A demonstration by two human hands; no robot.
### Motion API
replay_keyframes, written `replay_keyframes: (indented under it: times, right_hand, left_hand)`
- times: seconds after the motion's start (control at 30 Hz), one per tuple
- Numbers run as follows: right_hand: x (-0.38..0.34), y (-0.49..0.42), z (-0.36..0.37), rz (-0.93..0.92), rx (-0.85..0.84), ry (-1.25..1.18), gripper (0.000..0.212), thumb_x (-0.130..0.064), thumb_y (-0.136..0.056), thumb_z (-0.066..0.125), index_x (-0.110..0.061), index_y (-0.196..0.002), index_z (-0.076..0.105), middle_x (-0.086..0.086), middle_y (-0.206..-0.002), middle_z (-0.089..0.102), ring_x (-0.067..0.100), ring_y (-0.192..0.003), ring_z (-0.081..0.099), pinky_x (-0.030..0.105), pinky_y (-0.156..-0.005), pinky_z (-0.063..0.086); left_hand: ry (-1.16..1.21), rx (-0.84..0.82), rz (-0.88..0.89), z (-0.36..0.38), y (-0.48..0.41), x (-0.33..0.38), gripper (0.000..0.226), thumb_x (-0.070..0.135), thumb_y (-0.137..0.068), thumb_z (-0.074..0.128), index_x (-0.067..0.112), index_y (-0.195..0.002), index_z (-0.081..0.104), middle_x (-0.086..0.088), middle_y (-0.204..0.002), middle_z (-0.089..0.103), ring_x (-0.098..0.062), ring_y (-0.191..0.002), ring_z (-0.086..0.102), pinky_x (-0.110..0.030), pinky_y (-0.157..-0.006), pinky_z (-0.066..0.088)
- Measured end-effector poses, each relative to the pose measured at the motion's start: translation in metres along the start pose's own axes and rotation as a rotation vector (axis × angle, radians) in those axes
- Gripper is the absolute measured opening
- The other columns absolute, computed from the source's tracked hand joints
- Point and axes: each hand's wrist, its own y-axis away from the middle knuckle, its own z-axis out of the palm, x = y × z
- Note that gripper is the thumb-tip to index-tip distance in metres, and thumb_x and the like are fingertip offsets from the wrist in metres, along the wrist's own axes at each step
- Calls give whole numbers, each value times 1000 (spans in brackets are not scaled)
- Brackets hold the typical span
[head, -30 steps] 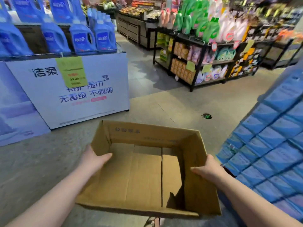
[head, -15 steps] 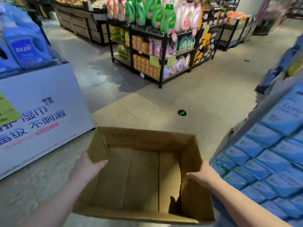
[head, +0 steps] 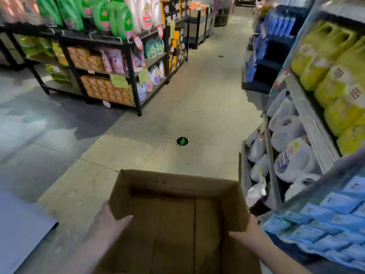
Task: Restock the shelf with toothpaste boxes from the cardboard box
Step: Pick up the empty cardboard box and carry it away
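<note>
Open-topped brown cardboard box (head: 177, 180) looks empty, carried above the floor (head: 177, 107). Left hand (head: 110, 220) has its fingers curled over the left wall, and right hand (head: 248, 232) grips the right wall. Light-blue toothpaste boxes (head: 316, 230) are stacked on the shelf (head: 324, 182) just right of it. Swing the box wide and its corner probably knocks them off.

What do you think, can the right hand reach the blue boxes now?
Probably not yet: the right hand grips the cardboard box wall, so it's busy. The blue boxes sit close beside it with nothing between, so letting go should free it.
</note>
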Motion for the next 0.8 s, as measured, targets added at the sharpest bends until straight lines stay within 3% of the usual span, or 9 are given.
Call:
replay_keyframes:
  times: [0.1,0.27,0.37,0.43,0.57,0.7,0.8]
  right_hand:
    - [-22,-20,10,61,7,-63,83,-33,-72,71,-15,-134,19,9,-117,46,30,-115,50,45,-101,42]
    - [-36,-76,22,145,91,-147,82,-23,-77,67,-20,-139,14,17,-129,47,34,-113,53,48,-97,46]
    - [-31,-128,33,197,114,-178,77,-16,-79,64,-20,-138,16,16,-122,52,32,-105,56,42,-88,50]
    - [-23,-167,44,213,130,-193,76,-14,-80,64,-20,-138,16,15,-117,53,27,-94,57,38,-78,50]
    - [4,-246,76,271,132,-212,81,-14,-80,64,-25,-141,13,16,-126,50,25,-87,59,36,-68,53]
    - [44,-316,110,276,140,-147,80,-15,-79,66,-22,-140,15,17,-130,49,31,-97,58,39,-71,53]
    - [77,-363,135,324,113,-146,75,-14,-81,63,-21,-139,17,17,-128,48,26,-85,56,33,-61,51]
  left_hand:
    - [-122,1,77,0,-42,27,94,44,-72,72,16,-144,18,-13,-149,34,-35,-134,38,-52,-105,39]
    - [-194,-43,123,33,-111,57,93,39,-71,75,16,-143,21,-16,-144,39,-39,-129,42,-55,-101,42]
    - [-203,-93,98,66,-150,60,92,33,-70,77,17,-141,22,-17,-140,43,-40,-125,46,-56,-99,44]
    - [-199,-115,82,95,-176,56,91,31,-70,77,19,-141,22,-15,-139,45,-39,-124,48,-56,-98,45]
    - [-201,-153,64,154,-222,38,87,23,-72,76,18,-141,23,-15,-139,46,-39,-124,48,-55,-99,44]
    - [-253,-185,55,214,-264,12,89,27,-72,76,21,-141,21,-15,-139,46,-39,-123,48,-58,-99,43]
    - [-255,-215,33,259,-293,-9,87,25,-73,75,18,-142,22,-16,-139,46,-40,-125,46,-57,-103,39]
